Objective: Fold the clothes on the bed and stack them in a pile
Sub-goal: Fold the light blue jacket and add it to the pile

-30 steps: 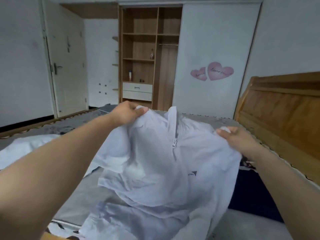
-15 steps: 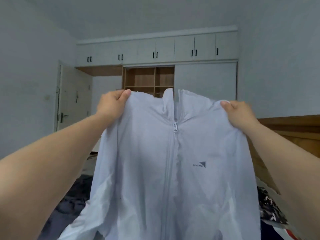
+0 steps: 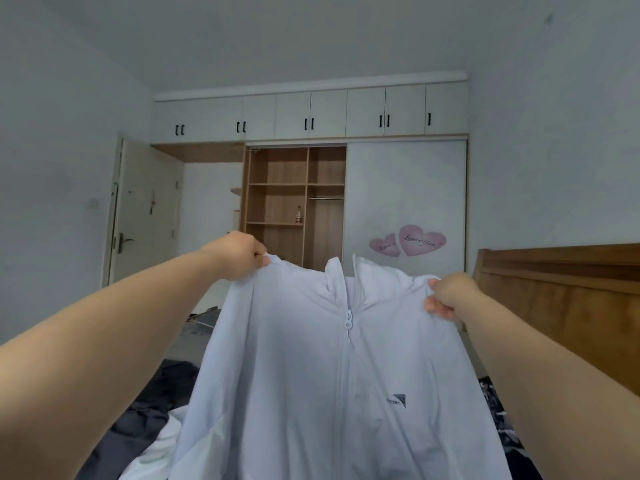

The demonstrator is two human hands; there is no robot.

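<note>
A pale lilac zip-up jacket (image 3: 311,375) hangs spread out in front of me, zip closed, a small dark logo on its chest. My left hand (image 3: 239,254) grips its left shoulder and my right hand (image 3: 450,294) grips its right shoulder, both held up at chest height. The jacket's lower part drops out of the frame and hides most of the bed. A dark grey garment (image 3: 145,407) and a white garment (image 3: 152,455) lie on the bed at the lower left. A dark patterned garment (image 3: 498,407) shows at the lower right.
The wooden headboard (image 3: 571,292) stands at the right. Across the room is a wardrobe (image 3: 294,206) with open shelves, a sliding door with pink heart stickers (image 3: 408,242) and upper cabinets. A closed room door (image 3: 145,216) is at the left.
Both hands lifted the jacket off the bed and stretched it out by its shoulders. In the last half second the hands came a little lower and the view tilted up.
</note>
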